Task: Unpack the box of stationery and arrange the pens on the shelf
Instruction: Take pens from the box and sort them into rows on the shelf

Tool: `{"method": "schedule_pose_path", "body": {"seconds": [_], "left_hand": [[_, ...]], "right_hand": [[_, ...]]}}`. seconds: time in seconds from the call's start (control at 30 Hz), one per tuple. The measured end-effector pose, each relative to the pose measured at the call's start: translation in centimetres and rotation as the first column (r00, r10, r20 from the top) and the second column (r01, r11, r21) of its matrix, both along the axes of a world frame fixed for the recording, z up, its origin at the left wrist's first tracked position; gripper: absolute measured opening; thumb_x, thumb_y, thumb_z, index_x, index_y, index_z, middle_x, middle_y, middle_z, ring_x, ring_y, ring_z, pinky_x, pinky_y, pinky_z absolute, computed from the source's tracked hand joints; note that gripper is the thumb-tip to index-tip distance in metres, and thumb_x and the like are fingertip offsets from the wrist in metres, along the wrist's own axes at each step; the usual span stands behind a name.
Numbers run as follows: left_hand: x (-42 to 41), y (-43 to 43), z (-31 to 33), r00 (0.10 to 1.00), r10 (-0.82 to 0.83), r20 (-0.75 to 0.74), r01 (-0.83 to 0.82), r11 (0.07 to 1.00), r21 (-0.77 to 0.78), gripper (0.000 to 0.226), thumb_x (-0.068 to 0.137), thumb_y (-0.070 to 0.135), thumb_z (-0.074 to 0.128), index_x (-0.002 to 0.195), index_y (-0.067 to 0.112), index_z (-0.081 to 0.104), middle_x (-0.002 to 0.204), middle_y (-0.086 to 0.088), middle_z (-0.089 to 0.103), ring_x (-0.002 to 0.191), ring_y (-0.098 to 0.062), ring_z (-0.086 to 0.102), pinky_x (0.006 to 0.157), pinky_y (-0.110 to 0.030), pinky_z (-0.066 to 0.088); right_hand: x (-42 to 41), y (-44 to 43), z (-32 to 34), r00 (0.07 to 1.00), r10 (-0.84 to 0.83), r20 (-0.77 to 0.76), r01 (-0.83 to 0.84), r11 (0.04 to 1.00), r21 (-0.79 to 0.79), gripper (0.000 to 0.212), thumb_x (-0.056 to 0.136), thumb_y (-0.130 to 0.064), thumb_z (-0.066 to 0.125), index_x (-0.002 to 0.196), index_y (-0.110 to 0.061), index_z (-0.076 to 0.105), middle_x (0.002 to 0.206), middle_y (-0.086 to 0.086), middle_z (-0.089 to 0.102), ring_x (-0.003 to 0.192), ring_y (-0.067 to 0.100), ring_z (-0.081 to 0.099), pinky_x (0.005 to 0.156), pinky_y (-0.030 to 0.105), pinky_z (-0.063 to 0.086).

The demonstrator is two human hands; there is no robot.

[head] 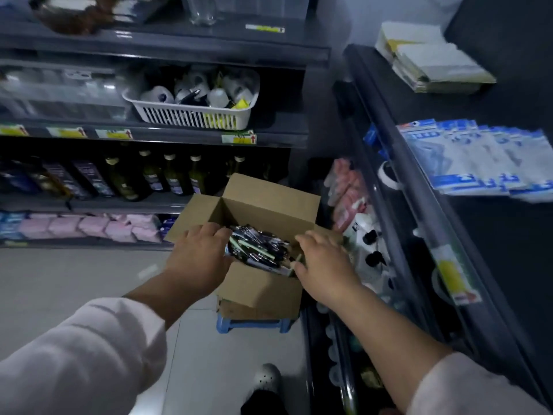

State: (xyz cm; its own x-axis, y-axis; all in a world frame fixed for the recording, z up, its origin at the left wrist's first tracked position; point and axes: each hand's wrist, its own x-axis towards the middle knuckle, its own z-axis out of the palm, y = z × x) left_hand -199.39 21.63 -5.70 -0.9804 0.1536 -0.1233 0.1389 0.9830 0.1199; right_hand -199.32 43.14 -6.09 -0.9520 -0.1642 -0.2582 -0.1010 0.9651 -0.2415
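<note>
Sleeves, pale, two: left sleeve (74, 354) and right sleeve (466, 390), pushed up the forearms, both arms reaching forward to the box.

Head view, all places given from the cardboard box (269, 202).

Shoe (267, 377), white with holes: on the tiled floor, nearer the camera than the box.

Stool (251, 324), blue plastic: directly under the box, carrying it.

Box: flaps folded open, far flap upright.

Pens (260, 247), dark, some with pale green barrels: a loose heap inside the box, towards its near side.

Left hand (200, 253): over the box's left rim, fingers curled down against the left edge of the pens.

Right hand (323, 262): over the box's right rim, fingers above and thumb below the right end of the pens, narrow grasp. The heap lies between the two hands, held from both sides, not lifted clear of the box.

Pump bottles (368, 244), white with black tops: just right of the box, low on the right-hand rack.

Packets (478, 160), blue and white, in a row: up and right of the box, on the upper shelf.

Green bottles (173, 175), row: behind and left of the box.

Pink packs (89, 226): left of the box, one shelf lower than the bottles.

Basket (194, 115), white, slotted, holding small white items: above the box, two shelves up. Picture is blurred; labels cannot be read.
</note>
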Motion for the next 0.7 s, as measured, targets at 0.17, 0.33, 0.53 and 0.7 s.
{"method": "schedule_pose_path", "body": {"seconds": [0.17,0.33,0.53,0.7], "left_hand": [[-6.0,-0.4,-5.1,0.989,0.051,0.137,-0.052,0.999,0.007,0.054,0.090,0.036,0.051,0.140,0.021,0.038,0.137,-0.005,0.044,0.120,-0.029,0.045,0.098,-0.037,0.037],[-11.3,-0.7,-11.4,0.951,0.103,0.293,-0.123,0.991,0.050,0.045,0.088,0.031,0.054,0.130,0.015,0.045,0.125,-0.013,0.048,0.109,-0.034,0.051,0.086,-0.037,0.043],[-16.4,-1.1,-20.2,0.880,0.203,0.429,-0.244,0.969,0.042,0.047,0.090,0.034,0.054,0.130,0.012,0.043,0.123,-0.016,0.049,0.108,-0.034,0.052,0.085,-0.037,0.043],[-19.0,-1.5,-26.5,0.818,0.281,0.502,-0.306,0.951,-0.033,0.052,0.091,0.041,0.053,0.130,0.009,0.042,0.129,-0.016,0.046,0.115,-0.036,0.050,0.091,-0.039,0.043]], "right_hand": [[-6.3,-1.0,-4.8,0.996,0.018,0.086,-0.019,1.000,0.012,0.050,0.095,-0.037,0.050,0.141,-0.022,0.036,0.146,0.001,0.036,0.133,0.026,0.034,0.109,0.039,0.030],[-10.8,-2.0,-11.1,0.985,0.006,0.173,-0.005,1.000,-0.010,0.052,0.095,-0.034,0.050,0.143,-0.019,0.034,0.146,0.003,0.035,0.133,0.026,0.031,0.111,0.037,0.028],[-15.2,-3.7,-19.6,0.966,0.001,0.258,0.002,1.000,-0.013,0.053,0.095,-0.037,0.051,0.142,-0.019,0.035,0.146,0.003,0.035,0.134,0.024,0.030,0.110,0.037,0.030],[-18.1,-5.3,-25.8,0.955,0.007,0.298,-0.002,1.000,-0.018,0.057,0.094,-0.038,0.053,0.143,-0.018,0.033,0.148,0.005,0.034,0.134,0.025,0.030,0.108,0.034,0.029]]}}
